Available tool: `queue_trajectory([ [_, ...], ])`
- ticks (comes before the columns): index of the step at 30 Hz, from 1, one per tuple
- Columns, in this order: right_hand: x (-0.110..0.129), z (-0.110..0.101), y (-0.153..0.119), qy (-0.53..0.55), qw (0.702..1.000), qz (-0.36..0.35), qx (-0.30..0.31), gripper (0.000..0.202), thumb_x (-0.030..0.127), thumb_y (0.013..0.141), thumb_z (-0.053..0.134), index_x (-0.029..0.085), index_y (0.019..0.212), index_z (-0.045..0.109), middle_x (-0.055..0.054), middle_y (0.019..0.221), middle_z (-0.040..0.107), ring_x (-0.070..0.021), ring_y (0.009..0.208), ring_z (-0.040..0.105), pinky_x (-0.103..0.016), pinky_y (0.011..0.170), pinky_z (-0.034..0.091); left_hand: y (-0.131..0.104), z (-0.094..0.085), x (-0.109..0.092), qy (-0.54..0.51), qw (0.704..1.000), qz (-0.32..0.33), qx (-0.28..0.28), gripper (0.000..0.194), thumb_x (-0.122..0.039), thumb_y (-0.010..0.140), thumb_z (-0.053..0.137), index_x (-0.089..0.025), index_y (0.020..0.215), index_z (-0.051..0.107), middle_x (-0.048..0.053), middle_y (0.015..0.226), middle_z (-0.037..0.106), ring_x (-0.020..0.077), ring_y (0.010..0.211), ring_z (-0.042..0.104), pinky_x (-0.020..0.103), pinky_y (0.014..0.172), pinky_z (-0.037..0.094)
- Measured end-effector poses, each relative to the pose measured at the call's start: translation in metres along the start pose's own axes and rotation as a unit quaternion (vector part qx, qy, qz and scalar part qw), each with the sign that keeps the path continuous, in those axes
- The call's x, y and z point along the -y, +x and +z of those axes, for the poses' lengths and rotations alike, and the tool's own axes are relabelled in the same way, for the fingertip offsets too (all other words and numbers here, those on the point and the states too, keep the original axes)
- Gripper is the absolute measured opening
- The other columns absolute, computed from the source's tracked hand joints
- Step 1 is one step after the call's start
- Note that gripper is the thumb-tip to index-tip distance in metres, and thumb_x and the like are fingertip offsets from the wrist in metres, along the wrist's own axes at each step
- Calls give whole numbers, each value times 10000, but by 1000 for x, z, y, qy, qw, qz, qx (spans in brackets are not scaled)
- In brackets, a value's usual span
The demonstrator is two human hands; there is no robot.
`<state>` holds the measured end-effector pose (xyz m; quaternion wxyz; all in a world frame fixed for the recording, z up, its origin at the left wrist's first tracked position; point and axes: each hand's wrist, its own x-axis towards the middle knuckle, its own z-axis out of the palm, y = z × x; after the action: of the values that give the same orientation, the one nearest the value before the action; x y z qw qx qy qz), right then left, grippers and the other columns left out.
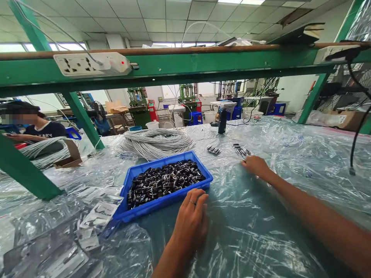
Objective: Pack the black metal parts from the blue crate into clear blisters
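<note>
My left hand (193, 216), a ring on one finger, is by the near right corner of a blue plastic tray (209, 178). Its fingers curl inward, and whatever they may hold is hidden. Inside the tray lies a heap of small black parts with shiny metal edges (165, 181). Farther out, my right hand (256, 166) reaches across the table with fingertips closed together, beside a small group of black-and-silver parts (242, 150). Something thin and pale shows at these fingertips, too small to name. A second group of such parts (213, 150) lies to its left.
Clear plastic sheeting (298, 154) covers the table. Behind the tray sits a coil of grey cable (156, 141); a black upright device (222, 121) stands farther back. Plastic bags (98, 216) lie left. A green frame bar (203, 61) with a power strip (92, 65) crosses above. A person (43, 127) sits left.
</note>
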<state>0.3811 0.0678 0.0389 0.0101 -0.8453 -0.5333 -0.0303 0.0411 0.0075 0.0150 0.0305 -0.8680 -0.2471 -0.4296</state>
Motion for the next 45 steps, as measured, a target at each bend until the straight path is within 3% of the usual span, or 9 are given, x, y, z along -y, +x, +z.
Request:
queue_trajectory([
  [4, 12, -11, -64, 140, 985, -97, 30, 402, 315, 916, 410, 128, 785, 741, -118, 755, 705, -234, 724, 647, -294, 610, 389, -3, 2, -6, -45, 995, -45, 82, 304, -93, 909, 419, -209, 1171, 522, 111, 1141, 595, 237, 1066, 596, 413, 928, 537],
  [10, 48, -19, -142, 381, 880, -215, 187, 412, 465, 866, 477, 190, 606, 640, 3, 518, 522, -139, 484, 424, -264, 476, 269, -5, 9, -25, -79, 957, -154, 232, 624, -446, 797, 699, -184, 1314, 467, 168, 1313, 519, 344, 1246, 488, 532, 1027, 440],
  [14, 59, -32, -146, 374, 903, -206, 43, 413, 496, 832, 550, 201, 561, 451, 15, 547, 471, -131, 528, 412, -268, 509, 251, -4, 4, -26, -55, 931, -196, 304, 548, -431, 829, 626, -139, 1283, 530, 189, 1278, 543, 354, 1201, 512, 519, 1021, 418],
  [16, 64, -42, -141, 429, 878, -209, 21, 446, 527, 861, 521, 207, 564, 427, 27, 528, 425, -119, 504, 378, -271, 504, 243, -3, 0, -24, -25, 930, -211, 299, 706, -402, 797, 634, -108, 1404, 428, 220, 1332, 513, 382, 1248, 482, 532, 1045, 386],
  [20, 85, -52, -132, 664, 698, -227, 142, 556, 596, 865, 542, 216, 510, 346, 55, 475, 326, -82, 431, 278, -272, 464, 210, -1, -4, -23, 49, 927, -253, 272, 773, -426, 792, 635, -75, 1433, 382, 240, 1348, 503, 402, 1255, 475, 531, 1034, 381],
  [23, 103, -42, -129, 799, 557, -181, 137, 615, 530, 792, 681, 213, 491, 249, 78, 461, 238, -61, 432, 196, -267, 446, 145, 0, 0, -28, 80, 914, -288, 274, 610, -529, 832, 590, -61, 1221, 559, 246, 1236, 555, 406, 1151, 532, 532, 958, 428],
  [27, 118, -17, -131, 863, 466, -125, 150, 619, 434, 758, 701, 211, 485, 192, 97, 434, 156, -47, 392, 119, -267, 412, 102, -2, 5, -32, -4, 921, -237, 310, 409, -342, 826, 615, -101, 1155, 588, 199, 1242, 553, 354, 1127, 539, 494, 977, 438],
  [33, 128, 5, -137, 872, 464, -82, 131, 593, 450, 790, 654, 219, 489, 199, 106, 405, 148, -44, 361, 82, -242, 372, 90, -8, 8, -28, -198, 907, -227, 295, 536, -176, 720, 700, -195, 1221, 513, 111, 1233, 585, 292, 1155, 533, 446, 1011, 443],
  [45, 142, 14, -151, 854, 506, -91, 85, 613, 485, 725, 698, 231, 444, 217, 103, 390, 173, -30, 358, 121, -239, 380, 90, -8, 9, -23, -242, 891, -281, 262, 541, -160, 661, 773, -186, 1142, 527, 129, 1199, 631, 308, 1141, 583, 442, 958, 472],
])
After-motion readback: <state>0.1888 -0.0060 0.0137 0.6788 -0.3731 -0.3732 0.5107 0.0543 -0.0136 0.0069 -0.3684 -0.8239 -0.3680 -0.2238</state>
